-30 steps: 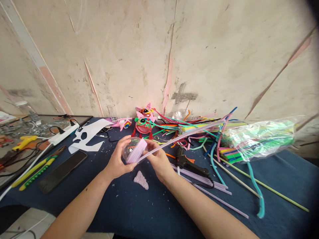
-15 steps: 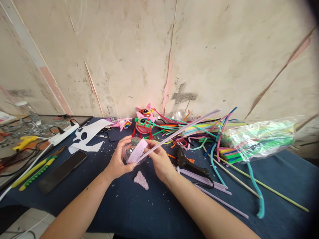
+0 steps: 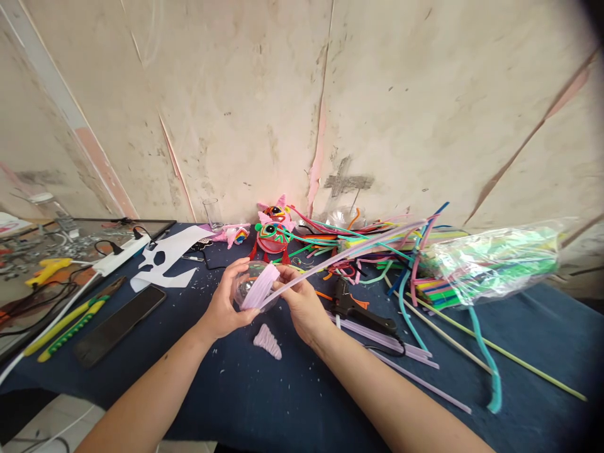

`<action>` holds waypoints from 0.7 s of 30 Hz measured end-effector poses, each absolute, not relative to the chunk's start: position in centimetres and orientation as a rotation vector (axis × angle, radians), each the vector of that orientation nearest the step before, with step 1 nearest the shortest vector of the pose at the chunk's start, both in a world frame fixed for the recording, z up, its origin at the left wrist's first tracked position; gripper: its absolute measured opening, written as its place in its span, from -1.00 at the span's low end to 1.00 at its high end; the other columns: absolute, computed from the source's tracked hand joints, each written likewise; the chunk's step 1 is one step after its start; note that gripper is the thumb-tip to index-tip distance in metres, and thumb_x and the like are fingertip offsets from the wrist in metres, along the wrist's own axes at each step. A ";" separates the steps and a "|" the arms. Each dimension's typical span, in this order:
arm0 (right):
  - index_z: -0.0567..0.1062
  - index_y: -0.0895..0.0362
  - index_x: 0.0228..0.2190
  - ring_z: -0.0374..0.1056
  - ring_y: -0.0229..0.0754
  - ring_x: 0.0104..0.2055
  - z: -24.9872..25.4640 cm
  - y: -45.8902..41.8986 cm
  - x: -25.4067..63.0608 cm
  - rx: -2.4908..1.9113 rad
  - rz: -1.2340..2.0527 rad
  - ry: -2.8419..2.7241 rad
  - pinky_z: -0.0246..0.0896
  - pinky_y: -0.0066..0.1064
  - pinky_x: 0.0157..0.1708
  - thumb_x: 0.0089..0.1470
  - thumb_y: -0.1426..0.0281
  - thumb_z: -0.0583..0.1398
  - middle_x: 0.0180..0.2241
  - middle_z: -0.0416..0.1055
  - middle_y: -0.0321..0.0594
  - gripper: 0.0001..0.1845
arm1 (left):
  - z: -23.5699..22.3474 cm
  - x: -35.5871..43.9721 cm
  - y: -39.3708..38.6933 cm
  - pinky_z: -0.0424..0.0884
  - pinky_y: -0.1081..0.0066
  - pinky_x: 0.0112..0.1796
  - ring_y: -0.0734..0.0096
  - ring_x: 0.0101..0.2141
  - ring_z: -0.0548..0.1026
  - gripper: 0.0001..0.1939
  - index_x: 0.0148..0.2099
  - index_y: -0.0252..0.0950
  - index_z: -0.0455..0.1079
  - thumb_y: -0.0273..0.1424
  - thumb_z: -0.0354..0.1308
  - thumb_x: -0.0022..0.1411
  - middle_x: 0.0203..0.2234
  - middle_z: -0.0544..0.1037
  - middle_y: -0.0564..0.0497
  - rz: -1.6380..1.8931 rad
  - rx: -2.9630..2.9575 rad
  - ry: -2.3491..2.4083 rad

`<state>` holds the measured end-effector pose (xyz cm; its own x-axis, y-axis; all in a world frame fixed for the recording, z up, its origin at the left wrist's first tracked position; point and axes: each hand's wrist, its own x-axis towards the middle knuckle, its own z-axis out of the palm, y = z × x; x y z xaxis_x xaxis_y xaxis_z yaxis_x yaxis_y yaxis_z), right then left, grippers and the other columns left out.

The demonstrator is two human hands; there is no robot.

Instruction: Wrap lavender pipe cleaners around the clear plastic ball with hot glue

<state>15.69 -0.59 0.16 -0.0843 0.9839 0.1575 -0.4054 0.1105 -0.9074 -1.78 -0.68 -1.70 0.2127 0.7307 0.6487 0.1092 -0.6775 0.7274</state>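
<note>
Over the dark blue cloth, my left hand (image 3: 230,303) grips a clear plastic ball (image 3: 241,283), its fingers curled round the left side. Rows of lilac pipe cleaner (image 3: 260,288) form a band across the ball. My right hand (image 3: 298,296) pinches a long lilac pipe cleaner (image 3: 340,257) at the ball's right side; its free end rises to the upper right. Part of the ball is hidden behind my fingers. Just below my hands lies a lilac wrapped triangle (image 3: 267,342).
To the right lie a black glue gun (image 3: 361,309), loose pipe cleaners and a plastic bag of pipe cleaners (image 3: 495,264). Finished-looking red-and-green figures (image 3: 274,238) stand behind. At left are a phone (image 3: 120,325), pliers (image 3: 75,321), cut white paper (image 3: 172,255) and a power strip (image 3: 120,253).
The free end of the long lilac pipe cleaner has swung a little to the right and down. Both hands keep nearly the same place and hold.
</note>
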 end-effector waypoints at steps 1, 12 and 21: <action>0.51 0.08 -0.28 0.38 -0.12 -0.23 0.2 -0.6 15.7 -0.741 1.363 -1.055 0.23 -0.22 -0.07 -0.22 0.29 0.34 -0.30 0.50 -0.25 -0.64 | -1.7 -1.8 -0.7 0.23 -0.02 0.16 -0.04 0.26 0.11 -0.26 0.15 -0.12 0.17 -0.49 0.33 -0.08 0.22 0.14 -0.15 1.499 1.944 0.775; 0.46 0.08 -0.28 0.37 -0.13 -0.23 -0.1 -0.5 15.7 -0.737 1.398 -1.024 0.25 -0.26 -0.14 -0.29 0.39 0.33 -0.32 0.48 -0.29 -0.60 | -1.5 -1.8 -0.9 0.17 -0.04 0.18 -0.02 0.26 0.13 -0.25 0.17 -0.09 0.14 -0.50 0.31 -0.05 0.24 0.10 -0.14 1.440 2.016 0.785; 0.49 0.11 -0.25 0.36 -0.14 -0.22 0.2 -0.5 15.9 -0.791 1.384 -1.044 0.24 -0.29 -0.15 -0.18 0.28 0.31 -0.28 0.49 -0.25 -0.63 | -1.4 -1.3 -0.7 0.24 0.08 0.15 0.05 0.21 0.21 -0.30 0.14 -0.13 0.17 -0.43 0.33 -0.05 0.16 0.23 -0.11 1.485 1.769 0.755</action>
